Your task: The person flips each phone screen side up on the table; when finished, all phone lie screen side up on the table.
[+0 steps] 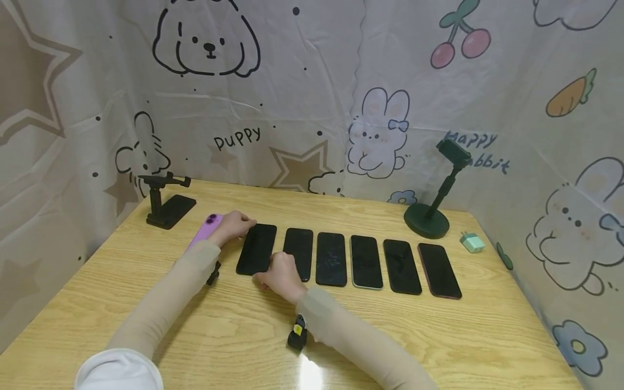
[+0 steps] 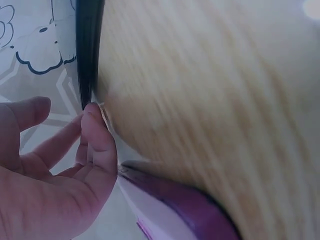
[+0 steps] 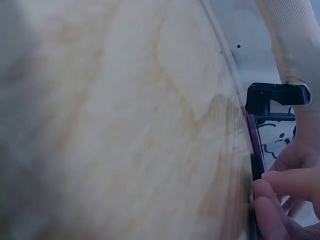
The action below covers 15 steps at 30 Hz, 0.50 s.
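A row of several dark-screened phones lies across the table. My left hand (image 1: 235, 226) touches the top corner of the leftmost black phone (image 1: 257, 249); in the left wrist view its bent fingertips (image 2: 92, 112) meet the phone's end, with the thumb apart. My right hand (image 1: 281, 275) is at the same phone's lower right corner and pinches its edge between thumb and fingers, as the right wrist view shows beside the black edge (image 3: 256, 165). Left of the left hand lies a purple phone (image 1: 205, 230), back up, partly hidden by the forearm.
A black folding phone stand (image 1: 168, 208) is at the back left. At the back right are a dark green round-based stand (image 1: 426, 219) and a mint-green charger plug (image 1: 472, 242). Patterned curtains (image 1: 292, 81) hang along the table's far and side edges.
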Tool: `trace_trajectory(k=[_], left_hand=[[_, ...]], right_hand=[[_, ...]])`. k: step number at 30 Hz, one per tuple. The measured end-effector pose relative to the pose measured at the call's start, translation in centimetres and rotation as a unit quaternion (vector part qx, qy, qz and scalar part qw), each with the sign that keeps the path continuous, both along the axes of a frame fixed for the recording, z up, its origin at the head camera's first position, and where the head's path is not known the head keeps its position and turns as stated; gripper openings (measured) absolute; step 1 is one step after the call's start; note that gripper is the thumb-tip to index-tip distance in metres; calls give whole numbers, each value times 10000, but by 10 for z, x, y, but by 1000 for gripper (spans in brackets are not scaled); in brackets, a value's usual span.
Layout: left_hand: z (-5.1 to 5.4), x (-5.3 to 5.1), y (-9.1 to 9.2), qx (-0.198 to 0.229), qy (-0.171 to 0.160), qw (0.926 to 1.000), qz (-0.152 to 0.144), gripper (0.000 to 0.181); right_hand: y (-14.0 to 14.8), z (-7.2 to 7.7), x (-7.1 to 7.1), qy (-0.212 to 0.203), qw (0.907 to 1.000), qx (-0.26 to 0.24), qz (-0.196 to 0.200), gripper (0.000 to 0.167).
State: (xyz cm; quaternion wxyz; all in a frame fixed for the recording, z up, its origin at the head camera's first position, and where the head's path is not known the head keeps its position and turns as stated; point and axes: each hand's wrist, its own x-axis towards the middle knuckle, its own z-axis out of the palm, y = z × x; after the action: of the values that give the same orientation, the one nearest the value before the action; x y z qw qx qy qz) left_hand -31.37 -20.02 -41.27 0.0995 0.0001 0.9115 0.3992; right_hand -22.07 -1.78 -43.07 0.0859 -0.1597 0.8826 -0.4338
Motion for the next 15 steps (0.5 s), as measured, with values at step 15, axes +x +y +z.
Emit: trace_trajectory(k=[15], left_hand=[[14,2,-24,-906,851,9906,574,42]], right_hand=[[-24,5,12,-281,9977,-304,529,65]])
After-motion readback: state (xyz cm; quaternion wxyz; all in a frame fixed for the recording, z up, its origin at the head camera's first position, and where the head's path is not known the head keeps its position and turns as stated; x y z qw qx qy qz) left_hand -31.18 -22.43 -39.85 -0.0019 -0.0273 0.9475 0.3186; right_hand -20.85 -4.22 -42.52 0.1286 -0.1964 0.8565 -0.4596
